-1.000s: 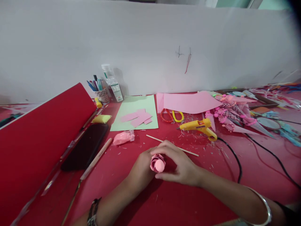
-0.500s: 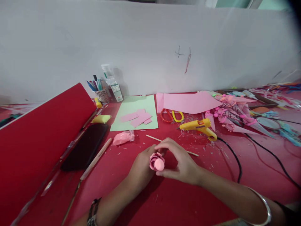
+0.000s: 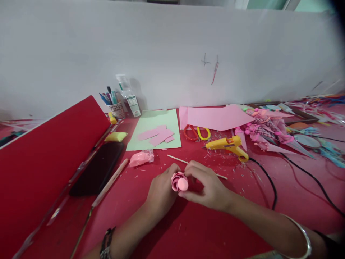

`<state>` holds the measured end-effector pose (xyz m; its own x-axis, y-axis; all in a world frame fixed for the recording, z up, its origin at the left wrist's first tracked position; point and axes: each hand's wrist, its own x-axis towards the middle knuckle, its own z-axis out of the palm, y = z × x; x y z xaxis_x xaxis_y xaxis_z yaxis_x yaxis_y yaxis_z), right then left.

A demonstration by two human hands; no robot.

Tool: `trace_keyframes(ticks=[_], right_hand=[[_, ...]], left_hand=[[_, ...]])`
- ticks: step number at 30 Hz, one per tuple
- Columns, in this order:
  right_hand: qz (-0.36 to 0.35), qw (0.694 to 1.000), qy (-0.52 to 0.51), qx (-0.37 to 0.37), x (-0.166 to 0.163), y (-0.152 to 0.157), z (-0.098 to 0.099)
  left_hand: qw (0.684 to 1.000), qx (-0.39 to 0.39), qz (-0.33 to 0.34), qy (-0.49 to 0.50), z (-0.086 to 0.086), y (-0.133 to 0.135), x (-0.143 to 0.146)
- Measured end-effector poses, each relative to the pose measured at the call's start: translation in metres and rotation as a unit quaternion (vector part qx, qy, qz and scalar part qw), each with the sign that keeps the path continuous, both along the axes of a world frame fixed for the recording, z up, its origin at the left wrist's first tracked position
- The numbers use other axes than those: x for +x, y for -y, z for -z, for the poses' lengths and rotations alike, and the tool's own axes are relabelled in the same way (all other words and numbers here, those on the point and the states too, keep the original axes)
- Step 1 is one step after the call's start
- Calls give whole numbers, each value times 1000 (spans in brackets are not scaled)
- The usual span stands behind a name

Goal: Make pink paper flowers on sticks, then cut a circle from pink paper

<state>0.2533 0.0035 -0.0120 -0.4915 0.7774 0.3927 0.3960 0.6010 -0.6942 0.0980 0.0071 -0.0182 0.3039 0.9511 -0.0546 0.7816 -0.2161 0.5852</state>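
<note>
A small pink paper rose [image 3: 179, 182] is held between both my hands just above the red table [image 3: 205, 233]. My left hand [image 3: 161, 192] grips it from the left and below, thumb up beside the petals. My right hand [image 3: 207, 186] pinches it from the right, fingers curled over its top. A thin wooden stick [image 3: 178, 159] lies on the table just behind my hands, partly hidden by them.
A yellow glue gun [image 3: 228, 145] with a black cord lies behind to the right. Scissors [image 3: 196, 133], pink paper [image 3: 218, 117], a green sheet [image 3: 157, 129] with pink strips, a pen cup [image 3: 116, 108], a crumpled pink piece [image 3: 141, 157] and a black case [image 3: 98, 169] lie around. A red board [image 3: 45, 158] leans at left.
My right hand's fingers have shifted, lifting then closing back over the rose. The rose sits slightly higher and turned a little. Nothing else moved.
</note>
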Motion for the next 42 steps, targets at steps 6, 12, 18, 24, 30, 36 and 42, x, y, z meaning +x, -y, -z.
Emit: trace_keyframes(ticks=[6,12,18,24,30,36,42], right_hand=[[-15,1000,17,0,0,-1,-2],[-23,999,27,1,0,0,-4],[7,999,-3,33,-2,1,-4],[-31,999,-13,33,-3,2,-4],[-34,998,-44,21,-4,1,-3],[-37,995,-89,-11,-3,0,-4],[15,950,-236,-202,-1,-5,0]], left_hand=[[992,66,45,-98,5,0,-1],[985,74,59,-148,11,1,0],[987,71,78,-119,9,1,0],[986,76,99,-109,7,0,3],[987,86,110,-80,11,0,1],[990,56,123,37,13,1,-1],[963,-44,152,217,4,4,5]])
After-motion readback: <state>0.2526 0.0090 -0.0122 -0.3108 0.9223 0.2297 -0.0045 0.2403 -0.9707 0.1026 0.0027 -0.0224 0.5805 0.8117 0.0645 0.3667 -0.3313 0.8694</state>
